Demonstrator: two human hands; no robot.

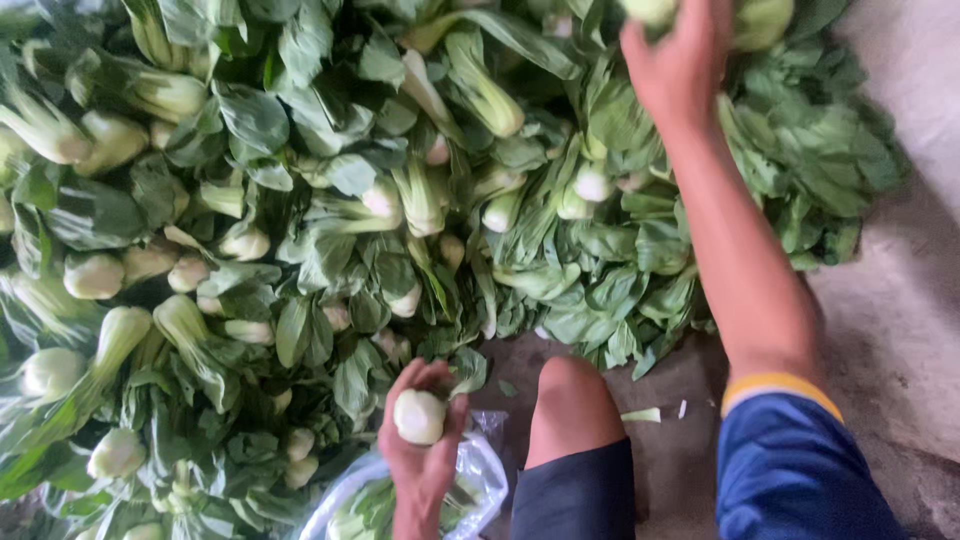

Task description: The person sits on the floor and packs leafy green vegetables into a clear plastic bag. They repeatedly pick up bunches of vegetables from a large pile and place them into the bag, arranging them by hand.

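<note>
While cupped in left hand (pixel 420 450), bok choy (pixel 418 416)

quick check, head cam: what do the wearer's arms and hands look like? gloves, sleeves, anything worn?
Both hands are bare: no gloves, rings or watch visible. The right hand leads to a bare forearm and a short blue sleeve with a yellow band at its cuff. The left hand shows only to the wrist, with no sleeve in view.
</note>
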